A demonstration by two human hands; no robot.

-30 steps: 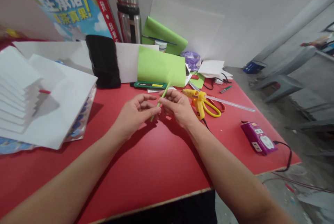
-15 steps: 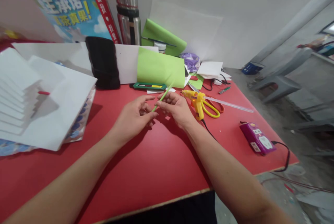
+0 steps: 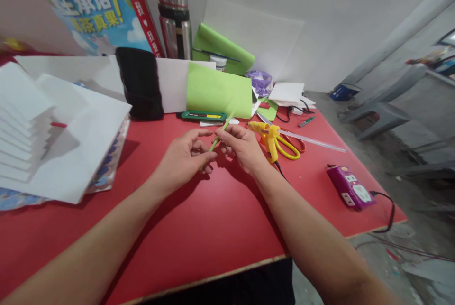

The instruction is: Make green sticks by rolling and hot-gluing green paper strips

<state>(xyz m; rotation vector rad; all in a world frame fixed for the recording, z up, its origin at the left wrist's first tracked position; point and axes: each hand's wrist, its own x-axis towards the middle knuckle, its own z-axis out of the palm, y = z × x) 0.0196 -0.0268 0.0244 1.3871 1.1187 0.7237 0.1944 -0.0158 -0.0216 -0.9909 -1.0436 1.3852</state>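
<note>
A thin green strip (image 3: 214,143) slants between my two hands above the red table (image 3: 213,219). Its lower end is pinched by the thumb and fingers of my left hand (image 3: 188,154). Higher up the strip, my right hand (image 3: 241,146) has it between thumb and fingers. Beyond my hands lie a light green sheet (image 3: 218,90) and a green cutter (image 3: 202,116). Just right of my right hand is a yellow glue gun (image 3: 269,139) with a clear glue stick, lying over scissors (image 3: 288,149) with yellow and red handles.
White paper pieces (image 3: 67,153) cover the left side. A black case (image 3: 140,84) and a steel flask (image 3: 174,20) stand at the back. The purple power socket (image 3: 351,187) sits near the right edge, its cable hanging over. A grey chair (image 3: 384,113) stands beyond.
Both hands have shifted slightly to the right. My right hand's fingertips now sit a little higher on the green strip, and both hands still hold it.
</note>
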